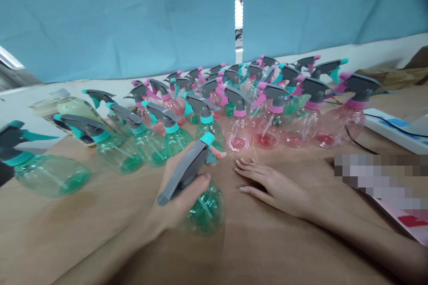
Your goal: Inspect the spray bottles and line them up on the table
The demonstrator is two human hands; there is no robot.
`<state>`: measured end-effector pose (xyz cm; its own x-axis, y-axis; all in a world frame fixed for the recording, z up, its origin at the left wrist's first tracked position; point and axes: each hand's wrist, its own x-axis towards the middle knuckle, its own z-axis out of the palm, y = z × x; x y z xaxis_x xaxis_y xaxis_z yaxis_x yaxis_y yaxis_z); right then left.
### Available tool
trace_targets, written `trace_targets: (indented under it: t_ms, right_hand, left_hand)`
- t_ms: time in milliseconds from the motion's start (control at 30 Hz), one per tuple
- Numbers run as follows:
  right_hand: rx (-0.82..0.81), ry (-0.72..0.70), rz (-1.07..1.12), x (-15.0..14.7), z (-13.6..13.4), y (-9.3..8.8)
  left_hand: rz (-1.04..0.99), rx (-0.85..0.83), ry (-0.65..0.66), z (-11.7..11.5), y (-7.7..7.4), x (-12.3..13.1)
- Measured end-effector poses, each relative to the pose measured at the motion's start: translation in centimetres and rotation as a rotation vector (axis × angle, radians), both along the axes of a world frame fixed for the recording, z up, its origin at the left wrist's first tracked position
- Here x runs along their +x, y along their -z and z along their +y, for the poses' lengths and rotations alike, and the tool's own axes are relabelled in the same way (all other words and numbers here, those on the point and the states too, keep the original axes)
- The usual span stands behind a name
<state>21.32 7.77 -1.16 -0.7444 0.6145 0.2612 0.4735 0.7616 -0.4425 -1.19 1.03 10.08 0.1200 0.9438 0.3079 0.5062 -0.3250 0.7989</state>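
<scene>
My left hand (pixel 182 189) is wrapped round the neck of a green spray bottle (pixel 203 209) with a grey trigger head and a teal collar. The bottle is tilted, its body low toward me. One finger reaches past the teal nozzle. My right hand (pixel 267 182) lies flat on the brown table (pixel 100 213), fingers stretched out to the left, holding nothing, just right of the bottle.
Several green spray bottles (pixel 147 142) stand at the left and middle, several pink ones (pixel 301 120) at the right. A white power strip (pixel 394 129) with a black cable lies at the right. A pale bottle (pixel 73 107) sits far left. Blue curtains hang behind.
</scene>
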Motion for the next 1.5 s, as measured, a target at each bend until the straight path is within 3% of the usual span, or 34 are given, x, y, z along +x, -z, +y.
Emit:
trace_targets:
  t_ms: [133,833,1500]
  right_hand:
    - [-0.005,0.004,0.006,0.0,0.0,0.0]
    - [-0.022,0.002,0.021,0.1,0.1,0.2]
    - [-0.025,-0.003,0.030,0.1,0.0,0.2]
  left_hand:
    - [-0.160,-0.056,-0.017,0.0,0.3,0.3]
    - [-0.071,-0.048,-0.049,-0.2,-0.5,1.2]
    - [-0.060,-0.046,0.025,-0.4,-0.3,0.2]
